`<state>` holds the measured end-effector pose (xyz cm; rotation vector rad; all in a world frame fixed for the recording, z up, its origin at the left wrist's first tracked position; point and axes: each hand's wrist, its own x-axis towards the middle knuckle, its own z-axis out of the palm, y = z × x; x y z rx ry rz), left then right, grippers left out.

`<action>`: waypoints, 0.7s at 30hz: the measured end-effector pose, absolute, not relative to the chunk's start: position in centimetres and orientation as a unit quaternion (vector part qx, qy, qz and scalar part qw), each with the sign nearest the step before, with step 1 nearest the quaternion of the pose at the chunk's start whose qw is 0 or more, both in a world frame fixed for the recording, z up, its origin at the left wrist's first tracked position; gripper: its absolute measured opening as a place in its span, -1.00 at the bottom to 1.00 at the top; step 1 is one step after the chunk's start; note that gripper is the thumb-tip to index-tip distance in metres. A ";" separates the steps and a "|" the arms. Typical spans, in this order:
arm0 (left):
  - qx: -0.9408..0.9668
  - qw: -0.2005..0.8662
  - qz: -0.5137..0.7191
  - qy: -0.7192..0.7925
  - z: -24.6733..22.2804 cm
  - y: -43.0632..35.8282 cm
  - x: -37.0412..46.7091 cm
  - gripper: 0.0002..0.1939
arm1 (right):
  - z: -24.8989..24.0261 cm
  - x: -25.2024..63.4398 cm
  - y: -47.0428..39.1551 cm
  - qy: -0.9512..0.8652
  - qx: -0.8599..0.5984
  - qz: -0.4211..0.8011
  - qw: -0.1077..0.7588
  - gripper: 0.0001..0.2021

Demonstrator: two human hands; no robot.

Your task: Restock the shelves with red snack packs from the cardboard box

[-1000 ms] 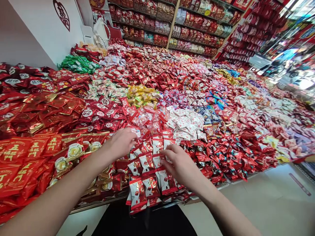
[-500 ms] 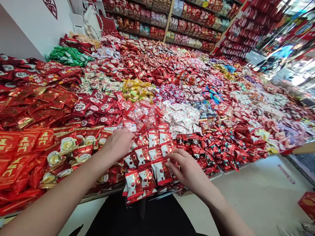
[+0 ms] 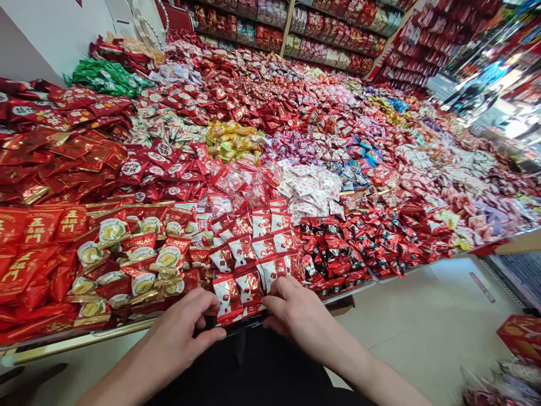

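Small red and white candy packets stand in neat overlapping rows at the table's front edge. My left hand is at the left front corner of these rows, thumb and forefinger apart, the forefinger by the front left packet. At the right front, my right hand has its fingers bent against the lower edge of another red and white packet; its fingertips partly cover that edge. Durian candy packets lie just left of my left hand. Dark red wrapped candies are piled on the right.
White packets, yellow packets and green packets are heaped farther back. Shelves of bagged goods line the rear. The table edge runs across the front. A red box stands on the floor at right.
My left hand has come back from behind the rows to their front left corner. My right hand has moved down and slightly left to the front edge. The view has shifted slightly.
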<state>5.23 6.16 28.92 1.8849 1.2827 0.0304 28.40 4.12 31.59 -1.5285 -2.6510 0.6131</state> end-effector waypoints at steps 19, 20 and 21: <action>0.835 0.051 0.108 0.538 30.2 13.8 4.4 -0.72 | 31.7 24.5 9.2 -0.879 -0.470 0.043 0.067 -0.82; 0.839 0.039 0.097 0.534 30.2 14.7 4.3 -0.72 | 31.6 24.2 9.9 -0.880 -0.469 0.033 0.069 -0.81; 0.842 0.032 0.091 0.532 30.2 15.4 4.2 -0.72 | 31.5 24.0 10.5 -0.883 -0.464 0.024 0.070 -0.81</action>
